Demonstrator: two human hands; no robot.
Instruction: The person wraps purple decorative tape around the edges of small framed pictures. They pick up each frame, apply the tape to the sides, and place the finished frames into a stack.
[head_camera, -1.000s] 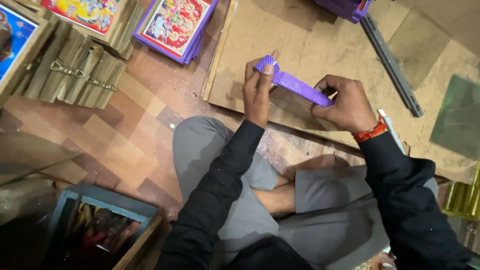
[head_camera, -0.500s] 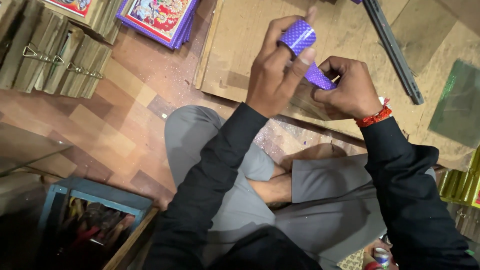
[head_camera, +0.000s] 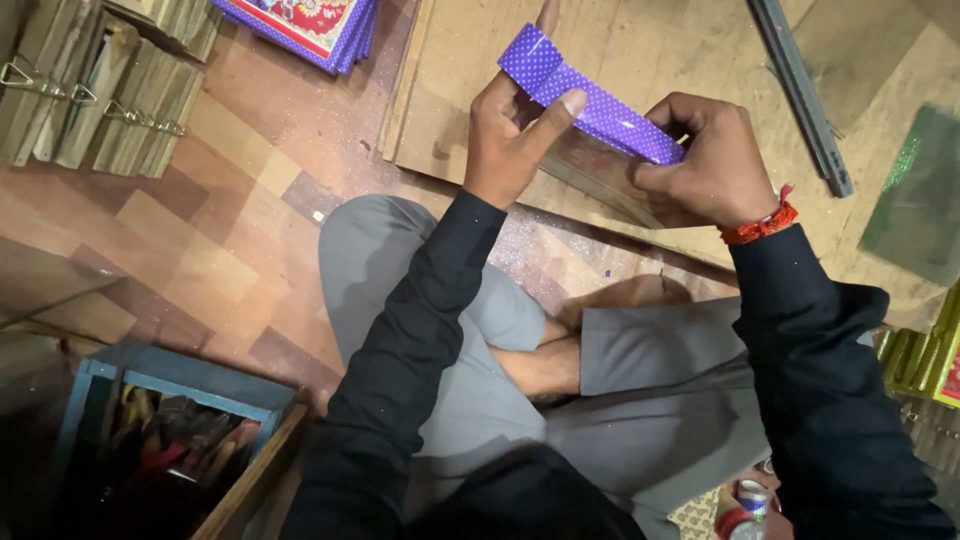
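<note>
Left hand (head_camera: 510, 135) and right hand (head_camera: 705, 160) each grip the purple strip (head_camera: 590, 100) — ends pinched

purple white-dotted strip (head_camera: 590, 100), black sleeves (head_camera: 420, 330), grey trousers (head_camera: 640, 400), red-orange wristband (head_camera: 760, 225).

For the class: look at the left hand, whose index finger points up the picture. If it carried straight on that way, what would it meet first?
Probably the wooden board. The left hand, holding the purple dotted strip, points along it; height above it is unclear.
</note>
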